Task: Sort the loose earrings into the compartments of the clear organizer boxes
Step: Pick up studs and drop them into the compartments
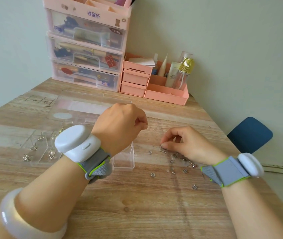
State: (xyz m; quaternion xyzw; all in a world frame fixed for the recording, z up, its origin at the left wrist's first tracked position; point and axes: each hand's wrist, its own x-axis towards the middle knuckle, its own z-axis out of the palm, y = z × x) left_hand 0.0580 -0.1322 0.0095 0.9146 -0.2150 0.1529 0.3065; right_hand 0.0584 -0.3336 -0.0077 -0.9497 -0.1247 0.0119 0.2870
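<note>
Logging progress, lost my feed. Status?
Right hand pinching small silver stud earring from loose pile. Left hand curled above clear plastic organizer box; contents unclear. Nothing blocking.

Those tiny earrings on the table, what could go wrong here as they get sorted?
The right hand pinches one stud from the loose earrings; it looks easy to drop. Some lie near the table edge and might get swept off by the wrist. The left hand hovers over the clear organizer box and could knock it.
</note>
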